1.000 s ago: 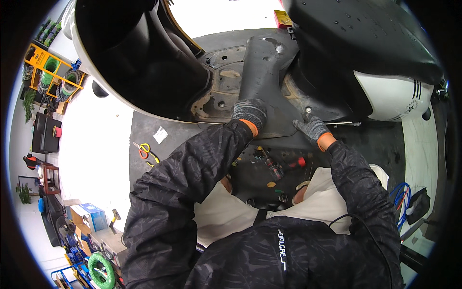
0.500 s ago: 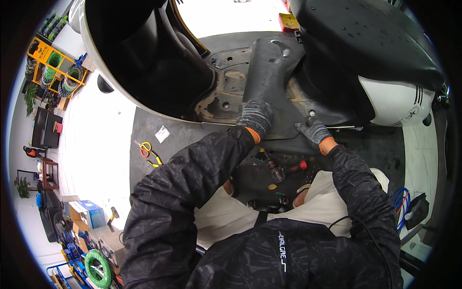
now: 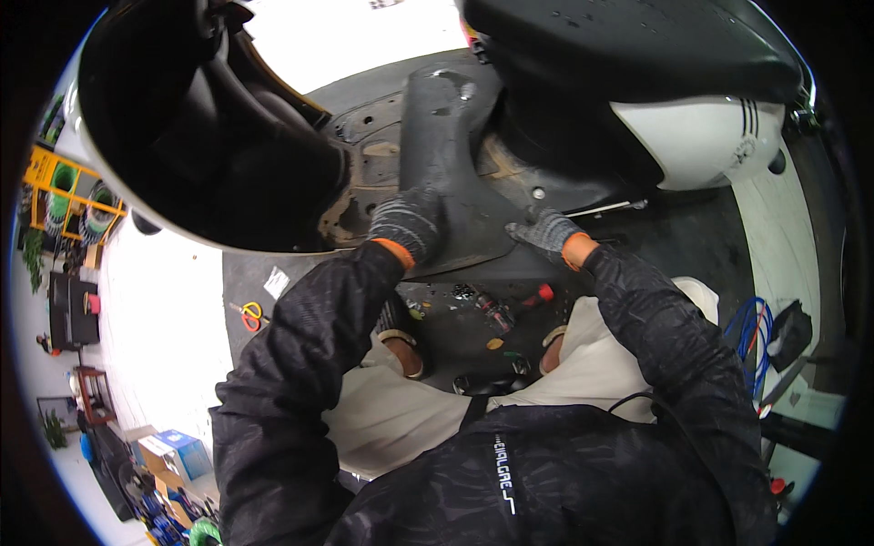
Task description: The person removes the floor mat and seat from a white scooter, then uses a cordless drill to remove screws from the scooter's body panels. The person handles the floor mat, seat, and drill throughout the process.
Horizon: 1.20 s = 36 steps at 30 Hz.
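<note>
A black floor mat (image 3: 442, 150) lies across the footboard (image 3: 364, 173) of a scooter, its broad end toward me. My left hand (image 3: 407, 225), in a grey knit glove with an orange cuff, is closed on the mat's near left edge. At the near right corner my right hand (image 3: 551, 231), gloved alike, has its thumb and fingers at the mat's edge. A pale round bolt head (image 3: 538, 193) sits just beyond that hand. Dirt and holes show on the bare footboard left of the mat.
The front shield (image 3: 205, 155) rises at left, the black seat (image 3: 628, 45) and white side panel (image 3: 701, 141) at right. A screwdriver-like tool (image 3: 494, 314) and a red piece (image 3: 544, 292) lie between my feet. Scissors (image 3: 250, 316) and a white packet (image 3: 276, 282) lie left.
My view has shifted, so the scooter appears farther left. My left hand sits slightly farther out over the mat's left edge; my right hand stays at the right corner.
</note>
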Available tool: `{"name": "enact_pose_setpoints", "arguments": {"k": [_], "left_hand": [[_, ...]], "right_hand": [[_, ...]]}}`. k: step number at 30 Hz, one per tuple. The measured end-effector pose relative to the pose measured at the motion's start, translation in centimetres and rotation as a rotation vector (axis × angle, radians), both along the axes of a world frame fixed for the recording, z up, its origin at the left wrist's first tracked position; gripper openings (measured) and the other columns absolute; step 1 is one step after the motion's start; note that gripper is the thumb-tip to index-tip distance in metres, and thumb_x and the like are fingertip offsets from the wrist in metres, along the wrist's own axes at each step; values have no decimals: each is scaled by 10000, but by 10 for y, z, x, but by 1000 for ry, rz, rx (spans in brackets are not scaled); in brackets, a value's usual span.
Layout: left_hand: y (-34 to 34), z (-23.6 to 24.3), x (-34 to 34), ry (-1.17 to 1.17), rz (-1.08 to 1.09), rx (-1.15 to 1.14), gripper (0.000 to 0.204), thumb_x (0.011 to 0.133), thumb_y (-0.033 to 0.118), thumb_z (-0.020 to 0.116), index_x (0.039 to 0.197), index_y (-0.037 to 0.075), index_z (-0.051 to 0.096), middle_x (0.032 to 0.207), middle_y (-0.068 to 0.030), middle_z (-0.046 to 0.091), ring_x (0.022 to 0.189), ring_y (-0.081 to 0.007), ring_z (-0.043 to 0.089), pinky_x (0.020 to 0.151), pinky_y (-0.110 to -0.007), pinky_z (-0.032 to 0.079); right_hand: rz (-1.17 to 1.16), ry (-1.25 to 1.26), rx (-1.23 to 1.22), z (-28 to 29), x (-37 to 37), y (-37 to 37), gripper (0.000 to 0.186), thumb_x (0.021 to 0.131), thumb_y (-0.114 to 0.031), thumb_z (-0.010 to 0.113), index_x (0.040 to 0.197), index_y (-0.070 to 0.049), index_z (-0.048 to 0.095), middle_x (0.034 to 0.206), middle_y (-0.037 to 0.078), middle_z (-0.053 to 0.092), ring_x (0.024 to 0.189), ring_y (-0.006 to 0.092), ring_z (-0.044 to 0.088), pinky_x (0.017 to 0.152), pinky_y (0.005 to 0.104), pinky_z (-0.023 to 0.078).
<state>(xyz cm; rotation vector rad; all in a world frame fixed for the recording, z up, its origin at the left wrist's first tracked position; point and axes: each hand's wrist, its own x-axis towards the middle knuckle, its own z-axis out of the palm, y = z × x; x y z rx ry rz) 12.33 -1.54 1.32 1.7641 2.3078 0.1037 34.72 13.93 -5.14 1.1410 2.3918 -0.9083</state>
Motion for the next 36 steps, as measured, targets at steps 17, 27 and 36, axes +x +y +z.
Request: {"name": "enact_pose_setpoints", "arguments": {"k": [17,27,36], "left_hand": [[-31,-26,-2,-389,331,339,562,971,474,628,1250,-14,612,1113,-262,696,1045,-425,680,884,-497,537],[-8,-48,-23,-1597,855,166,759,1022,694,403,1528,130,440,1375,-173,604,1071,-331,690,903,-493,591],[8,-68,55,-1147,503,204,834,1042,683,335,1501,0,472,1511,-250,505,1425,-380,450,1161,-420,356]], "right_hand": [[274,204,266,70,30,17,576,940,-461,654,1298,-9,658,1282,242,664,1194,401,632,1035,443,496],[232,110,416,143,86,-11,421,954,-366,669,1257,-75,694,1192,189,710,1112,382,663,968,455,530],[228,-28,515,257,150,-28,280,945,-252,676,1173,-102,736,1027,153,749,970,359,706,894,445,553]]}}
